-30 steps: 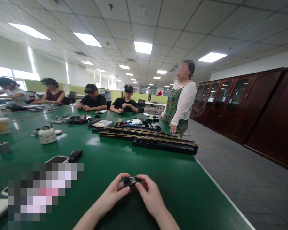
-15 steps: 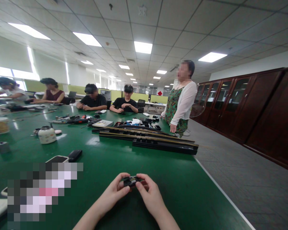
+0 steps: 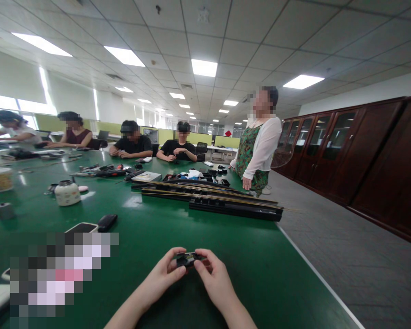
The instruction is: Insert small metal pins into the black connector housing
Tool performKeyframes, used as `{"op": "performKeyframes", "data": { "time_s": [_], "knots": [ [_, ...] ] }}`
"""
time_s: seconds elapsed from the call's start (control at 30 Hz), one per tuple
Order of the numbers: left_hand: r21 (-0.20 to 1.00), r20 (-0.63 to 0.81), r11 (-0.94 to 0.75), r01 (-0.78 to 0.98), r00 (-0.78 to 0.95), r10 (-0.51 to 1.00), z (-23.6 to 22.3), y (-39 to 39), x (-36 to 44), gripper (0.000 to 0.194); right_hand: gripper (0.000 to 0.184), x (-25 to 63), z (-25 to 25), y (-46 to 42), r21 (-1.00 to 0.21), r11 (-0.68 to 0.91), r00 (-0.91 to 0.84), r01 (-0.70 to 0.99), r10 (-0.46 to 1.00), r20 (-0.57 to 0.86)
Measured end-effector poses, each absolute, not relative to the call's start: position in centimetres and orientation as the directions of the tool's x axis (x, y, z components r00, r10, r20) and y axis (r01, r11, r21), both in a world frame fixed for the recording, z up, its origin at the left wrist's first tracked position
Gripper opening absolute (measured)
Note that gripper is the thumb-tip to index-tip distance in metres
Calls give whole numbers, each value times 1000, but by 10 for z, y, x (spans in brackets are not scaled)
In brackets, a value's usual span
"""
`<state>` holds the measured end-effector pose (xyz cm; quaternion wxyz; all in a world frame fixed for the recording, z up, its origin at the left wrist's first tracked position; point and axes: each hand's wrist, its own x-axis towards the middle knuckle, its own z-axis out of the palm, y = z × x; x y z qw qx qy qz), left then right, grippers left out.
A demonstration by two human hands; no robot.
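Observation:
Between my two hands is a small black part (image 3: 188,259) with a lighter, metallic-looking middle; its exact kind is too small to make out. My left hand (image 3: 169,268) grips its left end, thumb on the near side and fingers along the far side. On the opposite end, my right hand (image 3: 209,270) pinches it the same way. The part is held just above the green table (image 3: 253,256), close to the near edge. Some of my fingertips are hidden behind it.
Long black rails (image 3: 236,212) with thin brass-coloured rods (image 3: 226,196) lie across the table ahead. A white jar (image 3: 67,193), a grey metal cylinder (image 3: 4,211) and a phone (image 3: 82,227) are on the left. Several people sit beyond; one person (image 3: 258,146) stands at the right edge.

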<state>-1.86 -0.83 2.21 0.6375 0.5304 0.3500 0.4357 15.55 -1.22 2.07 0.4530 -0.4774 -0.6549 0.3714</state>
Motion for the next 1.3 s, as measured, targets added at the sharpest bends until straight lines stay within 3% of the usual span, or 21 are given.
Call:
{"op": "performKeyframes", "data": {
  "time_s": [1.3],
  "knots": [
    [978, 65, 22, -206, 409, 910, 19, -6, -19, 41, 26, 154, 26, -14, -917, 308, -170, 254, 947, 272]
  ]
}}
